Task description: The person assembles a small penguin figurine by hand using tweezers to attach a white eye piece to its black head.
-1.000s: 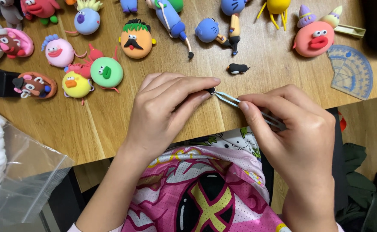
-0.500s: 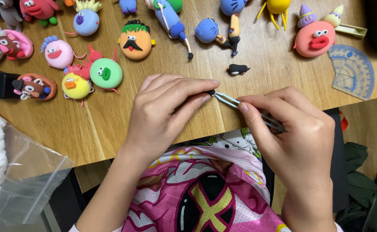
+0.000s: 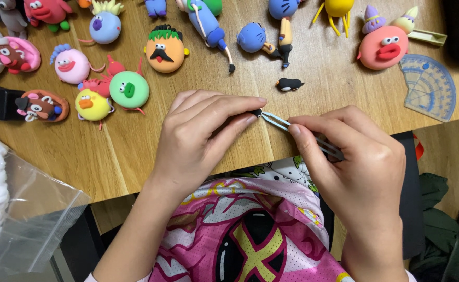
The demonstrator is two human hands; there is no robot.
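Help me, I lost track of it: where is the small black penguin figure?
In the head view, the black penguin figure lies on the wooden table, right of centre, just beyond the tweezers.

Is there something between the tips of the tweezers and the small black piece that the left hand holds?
Nothing visible. The tweezers in the right hand point straight at the small black piece pinched in the left hand fingertips, and their tips reach it. The black penguin figure lies apart, further back on the wooden table.
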